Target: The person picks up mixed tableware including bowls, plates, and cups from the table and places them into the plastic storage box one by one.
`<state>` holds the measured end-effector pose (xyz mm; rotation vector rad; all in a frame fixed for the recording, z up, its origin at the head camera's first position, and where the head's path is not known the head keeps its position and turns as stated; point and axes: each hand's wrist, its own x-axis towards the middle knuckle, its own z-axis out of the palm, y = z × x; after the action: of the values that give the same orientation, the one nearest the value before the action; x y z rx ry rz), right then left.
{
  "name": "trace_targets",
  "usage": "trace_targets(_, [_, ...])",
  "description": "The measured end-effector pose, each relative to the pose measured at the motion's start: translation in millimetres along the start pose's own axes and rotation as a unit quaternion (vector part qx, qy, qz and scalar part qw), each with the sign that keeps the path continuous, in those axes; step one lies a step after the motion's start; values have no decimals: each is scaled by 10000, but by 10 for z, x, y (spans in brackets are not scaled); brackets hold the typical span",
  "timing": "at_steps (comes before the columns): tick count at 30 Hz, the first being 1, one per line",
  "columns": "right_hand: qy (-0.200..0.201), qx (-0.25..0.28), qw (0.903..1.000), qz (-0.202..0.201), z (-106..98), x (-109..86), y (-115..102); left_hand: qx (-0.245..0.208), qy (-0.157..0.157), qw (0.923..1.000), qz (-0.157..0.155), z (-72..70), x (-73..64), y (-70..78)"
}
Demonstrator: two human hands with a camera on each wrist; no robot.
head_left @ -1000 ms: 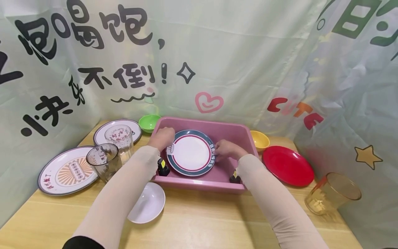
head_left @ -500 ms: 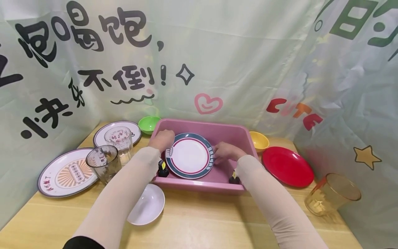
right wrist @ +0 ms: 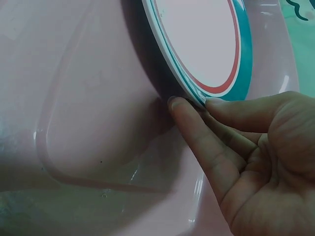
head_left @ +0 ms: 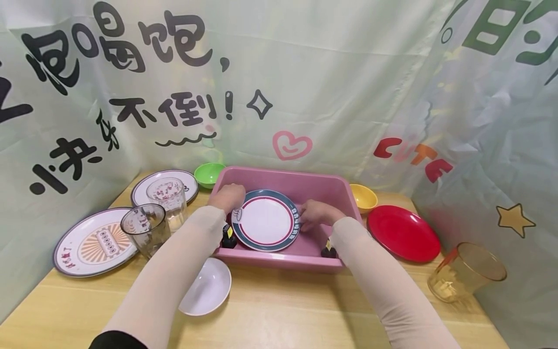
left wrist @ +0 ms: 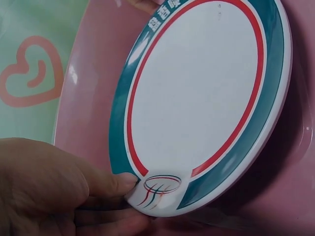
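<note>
A round white plate with a teal rim and a red ring lies inside the pink basin. My left hand pinches the plate's left edge; in the left wrist view the thumb is on the rim and the fingers are underneath. On the opposite side my right hand holds the right edge. The right wrist view shows that thumb on the rim and the fingers beneath. Whether the plate touches the basin's floor cannot be told.
Left of the basin are two printed plates, a clear glass, a dark glass and a green bowl. A white bowl is in front. At right are a yellow bowl, a red plate and an amber glass.
The plate has come slightly down and toward me inside the basin, with both hands still holding its edges. The head view has shifted a little; the other dishes stay in place.
</note>
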<state>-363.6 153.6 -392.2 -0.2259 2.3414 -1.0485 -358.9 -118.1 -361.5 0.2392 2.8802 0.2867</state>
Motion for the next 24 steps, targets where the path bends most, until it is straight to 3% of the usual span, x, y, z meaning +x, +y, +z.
trace_targets(7, [-8,-349,9993,-91,9,-7,6,53,-138,9999,43,-25,-19,28])
trace_targets(14, [-45,-375,9993,-58,-8,-45,-25,-250,-243,9993,-161,-24,29,27])
trace_targets(20, [19,-597,9981,-123,-26,-71,-49,-326,-204,9992,-127,-14,54,30])
trace_targets(24, [92,-1179,9924,-340,-23,-78,-68,-367,-210,9991,-35,0,73,20])
